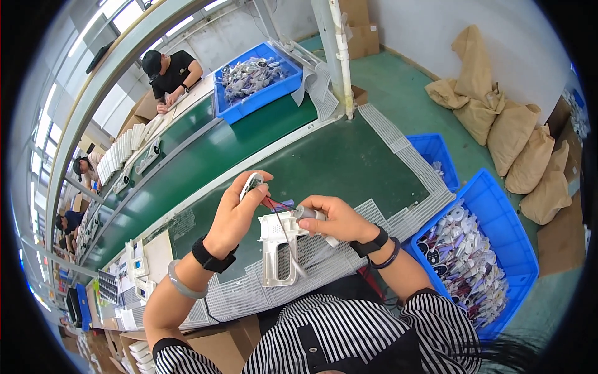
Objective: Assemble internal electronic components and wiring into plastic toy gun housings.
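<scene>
While the left hand (235, 212) pinched a small white oval part (251, 184) between thumb and fingertips, raised above the green work surface (336, 162), the right hand (336, 219) was curled around a grey cylindrical piece (306, 214) at the top of a white pistol-shaped plastic housing (280, 249). Red and dark wires (278, 204) ran from the oval part toward the housing, between the two hands. Below the hands lay a white mesh mat (249, 293). To the right of the right hand stood a blue bin (507, 218) full of similar parts.
</scene>
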`<state>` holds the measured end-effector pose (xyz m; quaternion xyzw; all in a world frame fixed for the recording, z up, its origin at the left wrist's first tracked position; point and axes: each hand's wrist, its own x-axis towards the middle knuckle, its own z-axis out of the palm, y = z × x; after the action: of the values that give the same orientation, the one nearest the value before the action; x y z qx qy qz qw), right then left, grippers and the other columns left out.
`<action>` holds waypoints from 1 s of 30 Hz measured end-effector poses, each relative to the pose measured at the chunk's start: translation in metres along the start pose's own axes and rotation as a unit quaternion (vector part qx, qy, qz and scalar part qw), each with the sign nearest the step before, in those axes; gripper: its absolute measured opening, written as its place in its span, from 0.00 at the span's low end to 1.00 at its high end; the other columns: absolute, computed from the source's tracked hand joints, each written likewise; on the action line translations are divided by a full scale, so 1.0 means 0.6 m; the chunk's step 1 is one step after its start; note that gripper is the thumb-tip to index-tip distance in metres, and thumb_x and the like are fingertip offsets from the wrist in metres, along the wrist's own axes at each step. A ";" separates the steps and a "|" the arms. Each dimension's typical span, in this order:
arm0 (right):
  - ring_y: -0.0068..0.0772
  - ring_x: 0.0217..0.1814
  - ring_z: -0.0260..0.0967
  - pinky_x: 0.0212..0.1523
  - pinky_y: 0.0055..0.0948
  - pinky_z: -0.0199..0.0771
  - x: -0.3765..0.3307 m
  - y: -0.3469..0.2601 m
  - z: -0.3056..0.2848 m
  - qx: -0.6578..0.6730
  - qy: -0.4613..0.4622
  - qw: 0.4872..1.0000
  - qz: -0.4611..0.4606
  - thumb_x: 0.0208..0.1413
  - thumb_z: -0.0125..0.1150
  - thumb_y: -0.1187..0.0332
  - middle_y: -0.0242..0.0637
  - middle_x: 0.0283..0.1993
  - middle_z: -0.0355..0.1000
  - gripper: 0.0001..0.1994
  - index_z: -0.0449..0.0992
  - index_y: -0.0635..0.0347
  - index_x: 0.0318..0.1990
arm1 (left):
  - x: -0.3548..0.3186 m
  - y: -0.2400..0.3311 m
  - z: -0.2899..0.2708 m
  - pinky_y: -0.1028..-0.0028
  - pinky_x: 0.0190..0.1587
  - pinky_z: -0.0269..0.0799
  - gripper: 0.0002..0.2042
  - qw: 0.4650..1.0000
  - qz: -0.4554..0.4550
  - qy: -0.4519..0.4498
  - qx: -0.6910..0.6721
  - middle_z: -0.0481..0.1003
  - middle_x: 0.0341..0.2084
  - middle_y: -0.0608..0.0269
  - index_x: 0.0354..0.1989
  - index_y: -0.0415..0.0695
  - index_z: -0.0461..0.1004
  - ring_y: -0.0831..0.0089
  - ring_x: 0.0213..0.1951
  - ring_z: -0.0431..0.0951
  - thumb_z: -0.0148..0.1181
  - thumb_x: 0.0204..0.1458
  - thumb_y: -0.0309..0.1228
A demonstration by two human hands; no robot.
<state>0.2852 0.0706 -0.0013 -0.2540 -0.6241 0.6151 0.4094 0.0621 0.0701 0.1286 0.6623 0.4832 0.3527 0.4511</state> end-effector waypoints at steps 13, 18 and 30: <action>0.24 0.36 0.76 0.19 0.16 0.71 -0.029 -0.009 -0.004 0.138 -0.183 0.965 0.127 0.65 0.64 0.58 0.40 0.53 0.72 0.21 0.76 0.64 0.58 | -0.009 0.096 0.029 0.72 0.32 0.73 0.18 0.973 0.002 -0.122 0.198 0.77 0.35 0.57 0.58 0.38 0.70 0.75 0.27 0.76 0.55 0.67 0.37; 0.35 0.36 0.75 0.33 0.34 0.77 -0.062 -0.067 -0.055 -0.368 0.026 0.920 -0.129 0.62 0.65 0.56 0.42 0.47 0.71 0.23 0.77 0.63 0.57 | -0.029 0.044 0.016 0.81 0.21 0.72 0.18 0.973 -0.139 -0.158 0.099 0.75 0.26 0.67 0.62 0.44 0.69 0.84 0.19 0.74 0.52 0.70 0.40; 0.43 0.45 0.74 0.43 0.38 0.75 0.026 -0.009 0.018 -0.526 0.003 0.851 0.019 0.53 0.72 0.57 0.39 0.44 0.69 0.19 0.82 0.55 0.48 | -0.070 -0.193 -0.005 0.69 0.24 0.85 0.21 0.940 -0.232 0.003 -0.251 0.75 0.52 0.54 0.66 0.43 0.62 0.68 0.34 0.84 0.50 0.70 0.41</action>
<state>0.2689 0.0764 0.0082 -0.4452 -0.8479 0.2022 0.2048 0.0106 0.0454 0.0197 0.3956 0.5208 0.3501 0.6706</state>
